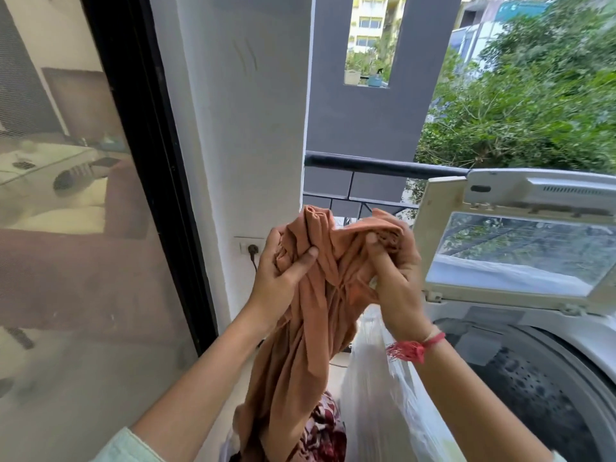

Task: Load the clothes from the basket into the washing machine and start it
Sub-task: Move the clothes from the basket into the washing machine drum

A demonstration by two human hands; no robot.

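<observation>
Both of my hands hold up a bunched orange-brown garment in front of me. My left hand grips its left side and my right hand grips its right top. The cloth hangs down to the bottom edge, where a red-and-white patterned garment lies below it. The basket itself is hidden. A top-loading white washing machine stands at the right with its lid raised and its dark perforated drum exposed.
A translucent white plastic bag sits between the garment and the machine. A white wall pillar with a socket and plug is ahead, a glass sliding door at the left, and a black balcony railing behind.
</observation>
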